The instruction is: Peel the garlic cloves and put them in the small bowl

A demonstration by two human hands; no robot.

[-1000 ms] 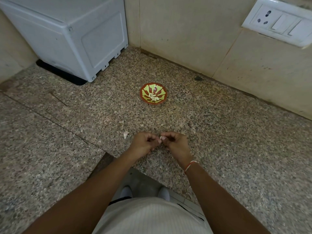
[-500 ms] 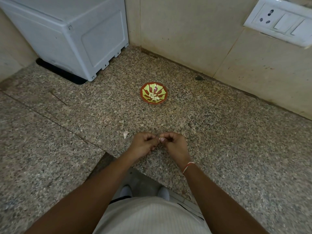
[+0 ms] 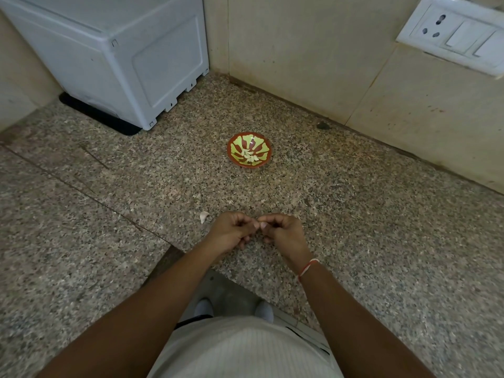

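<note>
The small red-brown bowl (image 3: 266,159) with a yellow-green pattern sits on the speckled granite counter (image 3: 368,227), with several peeled garlic cloves (image 3: 249,157) inside. Well in front of it, my left hand (image 3: 231,231) and my right hand (image 3: 285,232) meet fingertip to fingertip just above the counter. Both pinch a garlic clove between thumbs and curled fingers. The fingers hide almost all of that clove. A loose whitish piece of garlic (image 3: 203,216) lies on the counter just left of my left hand.
A white boxy appliance (image 3: 109,55) stands at the back left on a black base. A tiled wall with a white socket and switch plate (image 3: 452,36) runs behind the bowl. The counter's front edge (image 3: 191,257) cuts in below my wrists.
My fingertips have closed tighter, so the white bit of clove seen between them earlier is now mostly covered. The hands stay in the same spot.
</note>
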